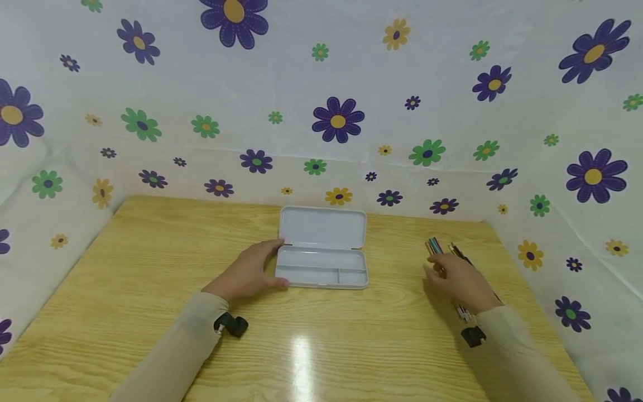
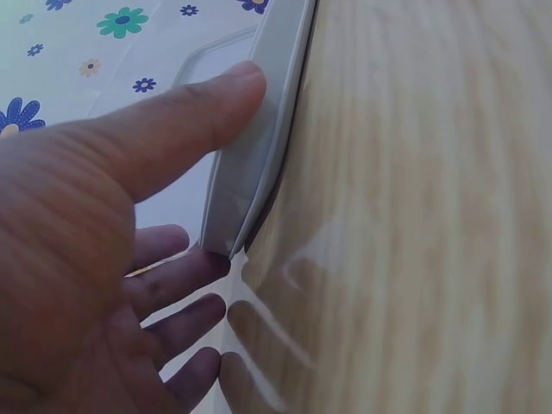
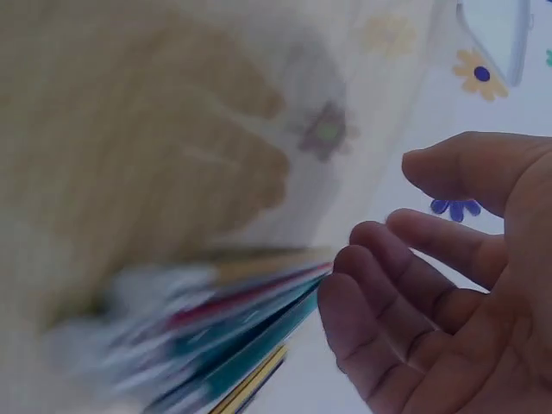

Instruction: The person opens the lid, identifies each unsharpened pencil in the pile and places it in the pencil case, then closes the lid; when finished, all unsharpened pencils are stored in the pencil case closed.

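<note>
A white pencil case (image 1: 321,268) lies on the table with its lid (image 1: 322,227) opened back; its tray has a long compartment and two smaller ones. My left hand (image 1: 246,273) rests at the case's left end, thumb along the front edge, fingers reaching to the hinge side. In the left wrist view these fingers (image 2: 185,276) are spread and fairly straight. On the right, my right hand (image 1: 462,282) is over a bundle of thin coloured pencils (image 1: 433,245), partly hiding them. The right wrist view shows its fingers (image 3: 349,319) loosely bent beside the blurred pencils, palm empty.
Dark and yellow pencils (image 1: 459,252) lie just right of the bundle. The wooden table (image 1: 166,245) is bordered at the back and sides by a white flowered cloth (image 1: 281,84). Each wrist wears a small black camera (image 1: 232,324).
</note>
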`<act>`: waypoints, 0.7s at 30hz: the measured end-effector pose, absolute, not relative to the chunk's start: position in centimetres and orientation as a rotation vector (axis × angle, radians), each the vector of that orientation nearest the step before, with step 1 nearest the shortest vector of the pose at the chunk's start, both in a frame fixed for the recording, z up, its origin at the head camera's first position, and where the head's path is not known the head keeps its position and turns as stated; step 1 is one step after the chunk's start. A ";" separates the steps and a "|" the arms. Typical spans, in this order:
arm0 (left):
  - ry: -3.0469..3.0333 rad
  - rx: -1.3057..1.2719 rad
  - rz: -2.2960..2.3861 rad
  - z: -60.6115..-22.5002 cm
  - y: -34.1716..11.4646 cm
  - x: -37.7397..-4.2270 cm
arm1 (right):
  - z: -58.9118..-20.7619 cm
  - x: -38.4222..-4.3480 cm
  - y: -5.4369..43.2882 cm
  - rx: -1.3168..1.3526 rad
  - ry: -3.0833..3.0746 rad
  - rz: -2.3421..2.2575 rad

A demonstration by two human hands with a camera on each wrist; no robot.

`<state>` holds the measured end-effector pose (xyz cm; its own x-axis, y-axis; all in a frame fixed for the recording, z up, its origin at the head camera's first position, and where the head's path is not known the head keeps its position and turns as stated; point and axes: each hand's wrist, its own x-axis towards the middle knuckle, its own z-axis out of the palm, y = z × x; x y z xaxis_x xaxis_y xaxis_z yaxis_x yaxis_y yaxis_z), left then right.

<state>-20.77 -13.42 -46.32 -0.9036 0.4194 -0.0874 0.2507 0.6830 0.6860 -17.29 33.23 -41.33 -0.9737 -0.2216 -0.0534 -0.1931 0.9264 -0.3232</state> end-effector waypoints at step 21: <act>2.679 0.489 1.001 -46.1 -13.0 -20.3 | -42.5 -15.5 36.1 -0.290 2.931 -0.531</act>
